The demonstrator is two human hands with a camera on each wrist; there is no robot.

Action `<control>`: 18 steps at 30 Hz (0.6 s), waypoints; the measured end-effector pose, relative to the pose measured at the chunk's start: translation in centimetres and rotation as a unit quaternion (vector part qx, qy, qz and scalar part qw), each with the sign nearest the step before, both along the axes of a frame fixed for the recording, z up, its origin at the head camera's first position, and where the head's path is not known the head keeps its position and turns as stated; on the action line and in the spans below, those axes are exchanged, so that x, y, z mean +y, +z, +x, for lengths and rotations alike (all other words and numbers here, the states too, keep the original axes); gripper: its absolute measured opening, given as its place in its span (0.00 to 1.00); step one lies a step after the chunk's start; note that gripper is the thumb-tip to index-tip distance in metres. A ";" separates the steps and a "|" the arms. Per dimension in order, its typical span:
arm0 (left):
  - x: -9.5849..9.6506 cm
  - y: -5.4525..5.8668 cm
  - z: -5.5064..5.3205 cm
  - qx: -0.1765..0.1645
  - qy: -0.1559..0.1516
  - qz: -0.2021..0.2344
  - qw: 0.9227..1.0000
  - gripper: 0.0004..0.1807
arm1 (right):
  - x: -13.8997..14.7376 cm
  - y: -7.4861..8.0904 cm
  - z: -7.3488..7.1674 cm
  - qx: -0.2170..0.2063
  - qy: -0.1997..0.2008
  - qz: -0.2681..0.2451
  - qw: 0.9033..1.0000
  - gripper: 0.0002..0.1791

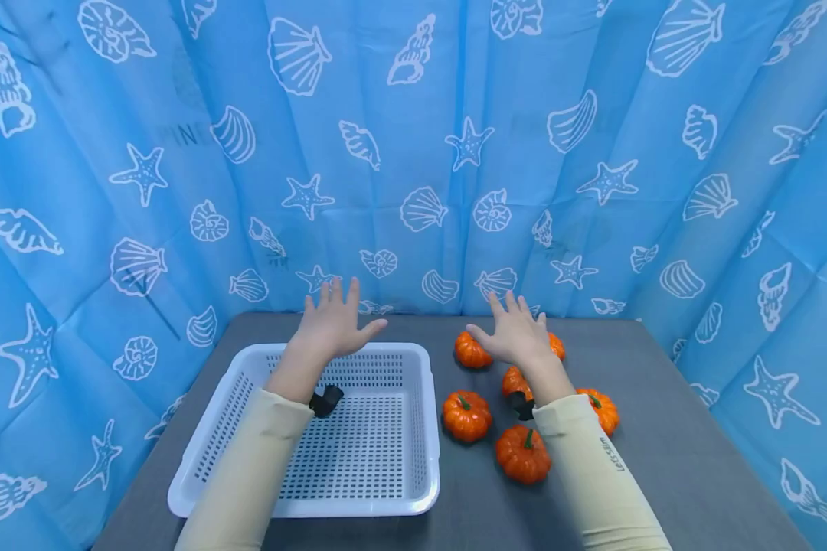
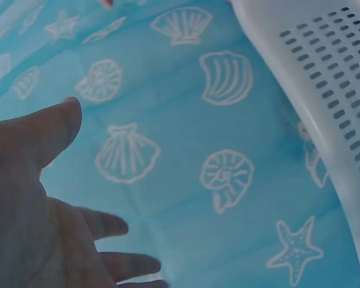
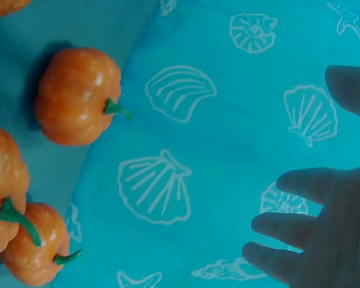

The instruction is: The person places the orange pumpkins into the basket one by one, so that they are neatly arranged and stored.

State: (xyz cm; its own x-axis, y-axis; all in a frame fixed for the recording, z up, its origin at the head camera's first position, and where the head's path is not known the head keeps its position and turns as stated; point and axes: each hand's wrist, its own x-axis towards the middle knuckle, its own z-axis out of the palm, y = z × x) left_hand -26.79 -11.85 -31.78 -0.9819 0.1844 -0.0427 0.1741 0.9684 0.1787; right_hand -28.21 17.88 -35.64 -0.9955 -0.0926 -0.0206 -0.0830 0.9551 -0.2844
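My left hand (image 1: 328, 325) is spread above the far side of a white plastic basket (image 1: 429, 428), fingers straight and thumb out to the right. Nothing is in its grasp; in the left wrist view the hand (image 2: 42, 198) shows at the lower left, with the basket's rim (image 2: 288, 96) across from it. Over the orange pumpkins my right hand (image 1: 517, 334) is likewise spread and holds nothing. It partly hides the pumpkins behind it. In the right wrist view a pumpkin (image 3: 78, 96) with a green stem lies well apart from the fingers (image 3: 306, 186).
Several small pumpkins sit right of the basket, among them one at the front (image 1: 524, 457), one nearest the basket (image 1: 466, 418) and one beside the right sleeve (image 1: 601, 413). The dark grey table (image 1: 675, 459) ends at a blue seashell curtain (image 1: 400, 153).
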 end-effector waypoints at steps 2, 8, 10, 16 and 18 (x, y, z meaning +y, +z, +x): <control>-0.6 0.3 0.6 -0.003 -0.006 0.010 1.000 0.48 | 0.5 -0.2 0.1 -0.002 -0.003 -0.002 1.000 0.47; -3.8 0.4 2.6 -0.010 -0.009 0.036 0.999 0.41 | 2.8 -0.8 0.6 -0.012 -0.023 -0.005 1.000 0.47; -5.5 0.1 3.5 -0.003 -0.004 0.054 0.999 0.40 | 3.9 -0.9 0.8 -0.019 -0.032 -0.005 0.999 0.48; -11.1 -1.6 6.6 0.020 0.013 0.145 0.989 0.41 | 8.2 -1.2 2.2 -0.034 -0.048 -0.010 0.998 0.52; -13.3 -2.3 7.6 0.016 0.030 0.164 0.986 0.41 | 9.7 -1.4 2.9 -0.033 -0.053 -0.014 0.998 0.54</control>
